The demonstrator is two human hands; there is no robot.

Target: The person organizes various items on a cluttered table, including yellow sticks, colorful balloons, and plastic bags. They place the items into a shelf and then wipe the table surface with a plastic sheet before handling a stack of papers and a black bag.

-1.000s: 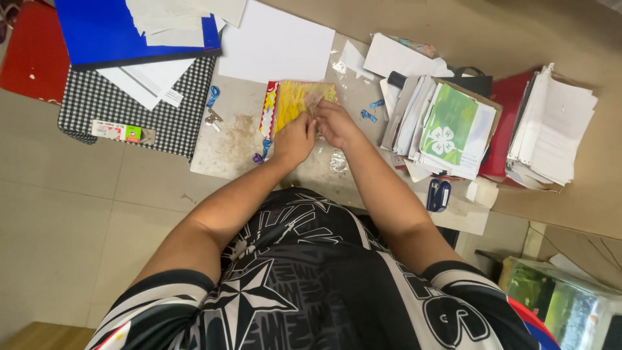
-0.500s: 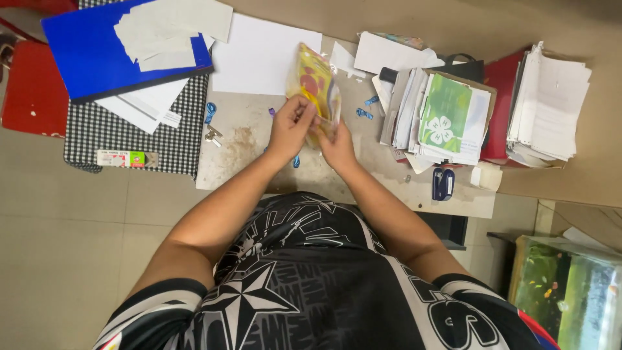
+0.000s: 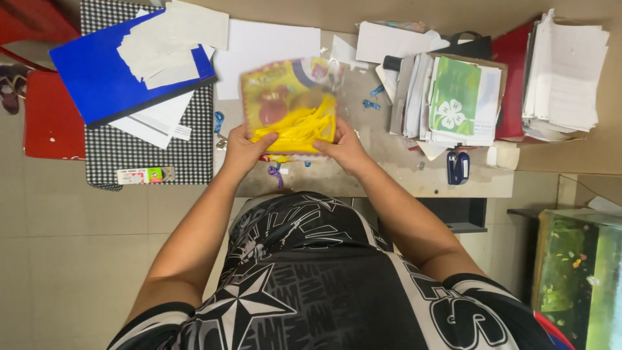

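Head view, looking down: both forearms reach up from the lower frame and meet at centre. The left hand (image 3: 241,150) and right hand (image 3: 345,148) each clamp a lower corner of a clear packet (image 3: 289,107), blurred, held above the desk (image 3: 402,170). Its long axis runs left to right. Inside it are yellow strips (image 3: 299,128). A blue folder (image 3: 97,78) lies upper left; paper stacks (image 3: 453,97) upper right.
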